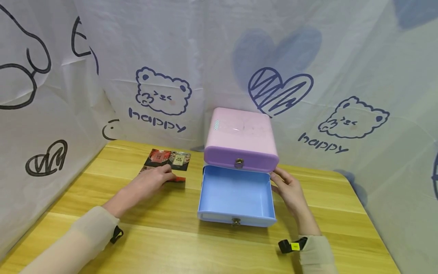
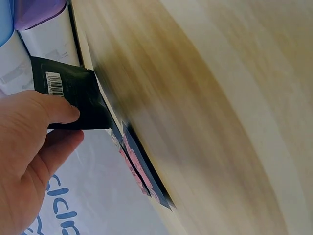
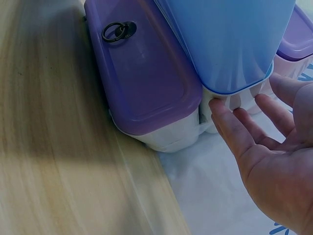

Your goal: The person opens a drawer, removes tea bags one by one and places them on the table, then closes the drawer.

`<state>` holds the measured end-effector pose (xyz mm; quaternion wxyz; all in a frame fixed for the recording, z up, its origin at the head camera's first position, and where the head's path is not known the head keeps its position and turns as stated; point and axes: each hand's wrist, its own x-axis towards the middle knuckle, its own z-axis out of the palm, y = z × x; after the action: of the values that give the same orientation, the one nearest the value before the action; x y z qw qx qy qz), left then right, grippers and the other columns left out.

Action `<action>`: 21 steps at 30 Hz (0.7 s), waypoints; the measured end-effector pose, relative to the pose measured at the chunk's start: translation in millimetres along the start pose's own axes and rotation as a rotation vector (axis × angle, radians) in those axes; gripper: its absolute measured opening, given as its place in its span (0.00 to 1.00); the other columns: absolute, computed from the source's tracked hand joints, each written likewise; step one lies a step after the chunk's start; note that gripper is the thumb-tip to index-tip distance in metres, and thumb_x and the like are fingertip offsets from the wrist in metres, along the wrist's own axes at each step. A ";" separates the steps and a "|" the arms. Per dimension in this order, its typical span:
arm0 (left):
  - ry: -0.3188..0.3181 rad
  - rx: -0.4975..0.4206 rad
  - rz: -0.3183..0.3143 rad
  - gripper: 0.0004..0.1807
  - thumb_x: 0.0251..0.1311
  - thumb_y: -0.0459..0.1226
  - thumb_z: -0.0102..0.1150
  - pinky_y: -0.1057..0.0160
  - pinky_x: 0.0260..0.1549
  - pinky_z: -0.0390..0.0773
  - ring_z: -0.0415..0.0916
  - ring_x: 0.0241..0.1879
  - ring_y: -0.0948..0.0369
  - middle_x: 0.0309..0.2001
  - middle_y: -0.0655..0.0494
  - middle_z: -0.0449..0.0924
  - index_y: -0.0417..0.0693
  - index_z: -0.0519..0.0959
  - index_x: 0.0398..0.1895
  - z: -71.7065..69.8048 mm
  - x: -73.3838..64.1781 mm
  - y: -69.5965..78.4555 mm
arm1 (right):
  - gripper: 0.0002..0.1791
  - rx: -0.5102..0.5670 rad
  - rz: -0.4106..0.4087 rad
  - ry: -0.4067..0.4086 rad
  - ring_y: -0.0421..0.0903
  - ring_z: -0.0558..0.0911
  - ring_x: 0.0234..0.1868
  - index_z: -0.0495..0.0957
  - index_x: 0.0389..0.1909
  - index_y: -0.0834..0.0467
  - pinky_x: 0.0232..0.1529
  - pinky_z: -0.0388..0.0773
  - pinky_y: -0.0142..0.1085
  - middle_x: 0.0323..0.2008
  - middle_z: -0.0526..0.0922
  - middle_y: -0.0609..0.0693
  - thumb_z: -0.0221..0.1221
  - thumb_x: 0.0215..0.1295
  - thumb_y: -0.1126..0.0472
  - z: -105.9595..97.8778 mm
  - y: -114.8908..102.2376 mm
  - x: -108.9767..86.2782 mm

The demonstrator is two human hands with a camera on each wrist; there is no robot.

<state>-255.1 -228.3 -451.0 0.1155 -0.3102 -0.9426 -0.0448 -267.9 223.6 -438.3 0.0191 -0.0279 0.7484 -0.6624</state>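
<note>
My left hand (image 1: 154,179) pinches a small flat dark packet (image 2: 80,98) between thumb and fingers, its barcode side showing in the left wrist view. Other dark packets with red and cream labels (image 1: 180,159) lie on the table just behind that hand. At right stands a small drawer cabinet (image 1: 243,127) with a pink top. Its blue drawer (image 1: 234,192) is pulled out and has nothing inside. My right hand (image 1: 290,188) rests at the cabinet's right side, its loosely extended fingertips at the blue drawer's side edge (image 3: 234,92).
A purple drawer front (image 1: 236,156) with a ring pull sits closed above the blue drawer. Below it, another purple drawer (image 3: 146,73) shows in the right wrist view. The wooden table (image 1: 164,243) backs onto a white printed curtain (image 1: 219,49).
</note>
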 end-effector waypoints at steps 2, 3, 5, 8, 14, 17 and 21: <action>-0.017 -0.008 -0.004 0.18 0.59 0.23 0.68 0.49 0.39 0.87 0.82 0.38 0.54 0.45 0.51 0.79 0.46 0.86 0.51 0.8 -0.6 -0.1 | 0.28 0.002 -0.003 0.002 0.39 0.78 0.59 0.67 0.75 0.64 0.60 0.81 0.39 0.72 0.69 0.58 0.55 0.80 0.58 0.4 0.2 0.2; -0.022 -0.011 -0.002 0.19 0.59 0.22 0.68 0.49 0.40 0.87 0.84 0.40 0.53 0.47 0.50 0.81 0.45 0.86 0.52 1.4 -0.8 -0.1 | 0.28 0.003 -0.004 0.002 0.39 0.78 0.59 0.67 0.75 0.64 0.60 0.81 0.39 0.72 0.69 0.58 0.55 0.80 0.58 0.6 0.3 0.4; -0.028 -0.018 0.004 0.20 0.58 0.21 0.67 0.49 0.44 0.87 0.85 0.45 0.50 0.50 0.47 0.83 0.42 0.85 0.53 2.9 -1.3 -0.5 | 0.28 -0.001 -0.006 0.002 0.39 0.78 0.59 0.67 0.75 0.64 0.60 0.81 0.39 0.73 0.69 0.58 0.55 0.80 0.57 0.8 0.9 0.8; -0.041 -0.023 0.011 0.20 0.58 0.20 0.66 0.49 0.49 0.86 0.85 0.50 0.48 0.52 0.44 0.85 0.39 0.84 0.53 4.9 -1.5 -0.7 | 0.29 -0.005 -0.010 0.001 0.40 0.78 0.59 0.67 0.75 0.64 0.60 0.81 0.39 0.73 0.69 0.58 0.55 0.80 0.56 1.0 1.6 1.0; -0.095 0.005 0.005 0.21 0.57 0.19 0.65 0.50 0.49 0.86 0.84 0.50 0.46 0.51 0.41 0.85 0.37 0.83 0.54 8.2 0.6 -0.3 | 0.29 -0.014 0.000 0.002 0.40 0.78 0.59 0.67 0.75 0.64 0.61 0.81 0.39 0.73 0.69 0.58 0.55 0.80 0.56 0.4 1.7 0.5; -0.132 0.025 -0.007 0.20 0.57 0.20 0.66 0.52 0.47 0.87 0.85 0.48 0.47 0.50 0.41 0.86 0.38 0.84 0.53 10.4 2.6 -0.4 | 0.28 -0.015 0.007 0.005 0.41 0.78 0.60 0.67 0.75 0.64 0.60 0.81 0.39 0.73 0.69 0.58 0.55 0.80 0.56 0.6 0.7 0.2; -0.168 0.017 -0.034 0.16 0.58 0.21 0.66 0.53 0.45 0.87 0.85 0.46 0.49 0.48 0.43 0.86 0.39 0.84 0.50 12.9 5.2 -0.3 | 0.28 -0.017 0.010 0.009 0.43 0.77 0.61 0.67 0.75 0.65 0.60 0.81 0.37 0.73 0.69 0.58 0.55 0.80 0.56 1.0 -1.1 -0.5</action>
<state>-261.7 -223.5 -462.2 0.0378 -0.2960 -0.9544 -0.0123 -267.3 222.5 -437.3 0.0191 -0.0212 0.7542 -0.6561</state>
